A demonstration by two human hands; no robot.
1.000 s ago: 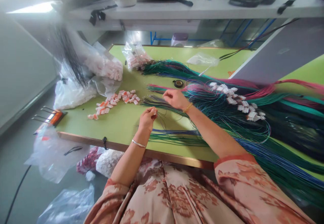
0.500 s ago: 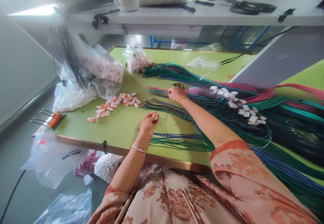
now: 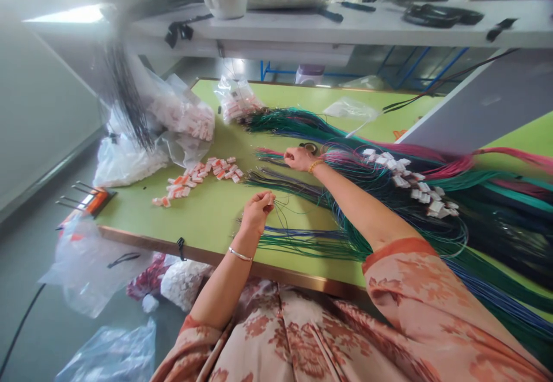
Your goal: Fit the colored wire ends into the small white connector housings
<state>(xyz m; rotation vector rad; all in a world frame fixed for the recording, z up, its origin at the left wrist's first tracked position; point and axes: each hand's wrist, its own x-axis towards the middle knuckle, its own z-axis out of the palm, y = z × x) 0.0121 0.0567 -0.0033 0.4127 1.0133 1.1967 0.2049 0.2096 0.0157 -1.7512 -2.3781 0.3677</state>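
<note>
My left hand (image 3: 256, 211) is closed in a pinch on thin dark wires (image 3: 281, 209), which trail to the right from its fingertips. A small pale piece seems to show at the fingertips, too small to name. Farther back, my right hand (image 3: 299, 158) is closed over a bundle of pink and teal wires (image 3: 268, 154) near their free ends; what sits between its fingers is hidden. Between the hands lies a bundle of dark grey wires (image 3: 287, 181). Blue and green wires (image 3: 302, 241) lie nearer the table's front edge.
Loose white and orange connectors (image 3: 190, 181) lie left of the wires. Wired white connectors (image 3: 401, 169) are piled to the right. Bags of connectors (image 3: 181, 114) stand at the back left. A black tape roll (image 3: 309, 148) lies behind my right hand. A shelf (image 3: 294, 27) overhangs the table (image 3: 142, 215).
My right hand has shifted slightly left along the pink and teal wires, toward their ends. My left hand keeps its pinch on the dark wires. The whole view has shifted a little.
</note>
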